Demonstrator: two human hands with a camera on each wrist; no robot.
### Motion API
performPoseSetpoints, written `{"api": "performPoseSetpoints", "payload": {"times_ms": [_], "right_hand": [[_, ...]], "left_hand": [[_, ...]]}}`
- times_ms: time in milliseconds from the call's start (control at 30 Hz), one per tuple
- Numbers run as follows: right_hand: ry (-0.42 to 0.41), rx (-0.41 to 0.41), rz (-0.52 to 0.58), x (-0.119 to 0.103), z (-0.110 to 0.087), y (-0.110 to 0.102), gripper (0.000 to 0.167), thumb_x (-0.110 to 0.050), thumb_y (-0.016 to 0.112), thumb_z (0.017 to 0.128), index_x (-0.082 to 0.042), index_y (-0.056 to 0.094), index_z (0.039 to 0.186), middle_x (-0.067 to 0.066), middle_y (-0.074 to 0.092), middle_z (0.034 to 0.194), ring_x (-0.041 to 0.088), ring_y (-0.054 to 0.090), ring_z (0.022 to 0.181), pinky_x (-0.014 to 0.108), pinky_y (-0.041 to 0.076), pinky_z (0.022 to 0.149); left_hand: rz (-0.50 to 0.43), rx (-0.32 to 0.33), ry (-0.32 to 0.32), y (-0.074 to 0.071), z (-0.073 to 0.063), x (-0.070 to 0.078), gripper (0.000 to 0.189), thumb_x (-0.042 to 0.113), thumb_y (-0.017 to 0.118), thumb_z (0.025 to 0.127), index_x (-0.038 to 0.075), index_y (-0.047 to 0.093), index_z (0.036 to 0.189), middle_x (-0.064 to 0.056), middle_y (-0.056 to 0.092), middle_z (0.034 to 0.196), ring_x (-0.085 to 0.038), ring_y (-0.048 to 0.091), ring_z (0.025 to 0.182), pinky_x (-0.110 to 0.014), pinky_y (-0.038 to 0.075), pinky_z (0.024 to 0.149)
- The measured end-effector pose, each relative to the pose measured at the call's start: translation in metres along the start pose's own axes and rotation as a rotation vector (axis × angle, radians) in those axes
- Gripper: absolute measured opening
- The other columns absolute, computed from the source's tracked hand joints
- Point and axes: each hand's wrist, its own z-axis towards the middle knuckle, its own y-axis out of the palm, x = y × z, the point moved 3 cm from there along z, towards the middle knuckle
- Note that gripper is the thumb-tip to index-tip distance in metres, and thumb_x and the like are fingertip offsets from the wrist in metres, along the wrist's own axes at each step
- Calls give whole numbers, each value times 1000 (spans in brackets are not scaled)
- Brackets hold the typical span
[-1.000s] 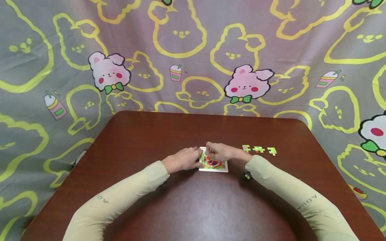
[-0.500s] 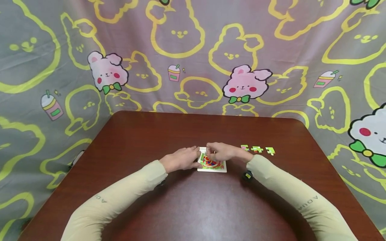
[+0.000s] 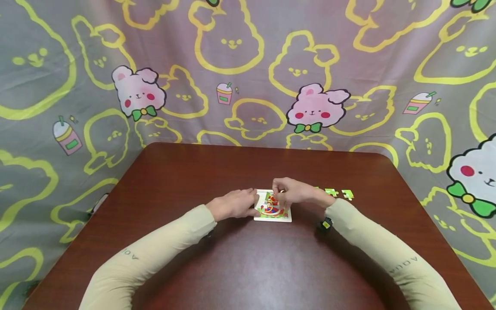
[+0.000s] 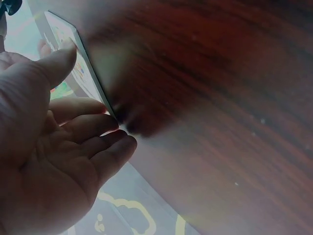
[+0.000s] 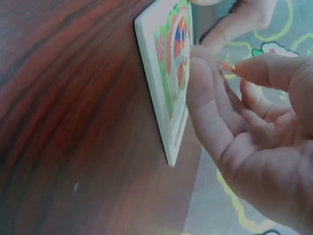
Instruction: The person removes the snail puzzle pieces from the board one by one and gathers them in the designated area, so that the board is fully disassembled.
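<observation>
Pinching puzzle piece [image 5: 226, 65], right hand [image 3: 295, 193]; left hand [image 3: 234, 204] steadying puzzle board [image 3: 273, 216].

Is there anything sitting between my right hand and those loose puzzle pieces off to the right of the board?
Nothing visible does. The right hand hovers at the puzzle board, and the loose pieces lie just beyond its wrist on bare table. The nearest piece is partly hidden behind the hand.
</observation>
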Motion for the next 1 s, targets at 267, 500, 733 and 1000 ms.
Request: {"api": "performPoseSetpoints", "payload": {"times_ms": [267, 500, 733, 1000], "right_hand": [[-58, 13, -17, 8, -18, -14, 6, -4, 57, 95, -1, 52, 94, 23, 64, 86, 25, 66, 61, 46, 58, 60], [-59, 72, -64, 18, -33, -28, 7, -8, 61, 95, -5, 55, 98, 19, 67, 87, 21, 64, 63, 43, 58, 63], [-16, 118, -90, 30, -49, -42, 18, -6, 62, 94, -1, 59, 111, 12, 66, 85, 21, 65, 66, 41, 59, 64], [56, 114, -116, 45, -66, -50, 14, -5, 61, 95, -4, 64, 108, 10, 66, 88, 21, 66, 69, 39, 59, 65]], "left_hand": [[6, 14, 12, -2, -2, 1, 37, 49, 64, 91, 12, 62, 95, -19, 54, 142, -31, 52, 133, -42, 51, 98], [19, 20, 22, 1, -5, 0, 45, 51, 61, 93, 9, 63, 111, -17, 51, 145, -31, 48, 137, -43, 51, 97], [13, -19, 2, 2, -5, -3, 58, 54, 57, 94, 7, 57, 129, -19, 43, 152, -30, 41, 142, -42, 46, 106], [5, -52, 2, 2, -5, -3, 66, 58, 56, 93, 7, 54, 134, -19, 40, 154, -29, 40, 143, -41, 44, 108]]}}
